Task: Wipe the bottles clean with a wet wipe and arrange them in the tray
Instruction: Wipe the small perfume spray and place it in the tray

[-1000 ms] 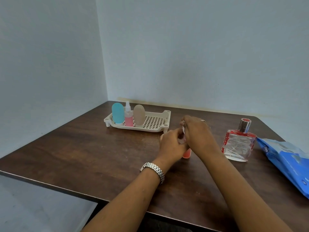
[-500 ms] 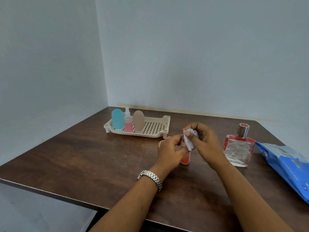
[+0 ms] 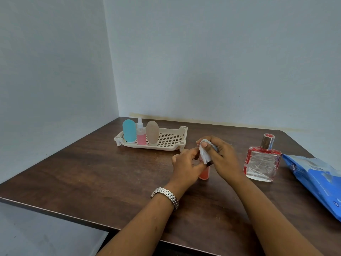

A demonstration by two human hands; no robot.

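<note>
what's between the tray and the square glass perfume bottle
Both hands, in the head view: the left hand holds a small red bottle while the right hand holds a white wipe on its top.

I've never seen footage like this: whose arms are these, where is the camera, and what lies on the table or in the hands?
No machine here: a person works bare-handed, and the picture comes from a camera on their head, looking down. The left hand holds a small red bottle; the right hand presses a wet wipe against its top. On the table, the tray holds a blue bottle, a pink spray bottle and a beige bottle. A glass perfume bottle stands to the right, beside a blue wipes pack.
</note>
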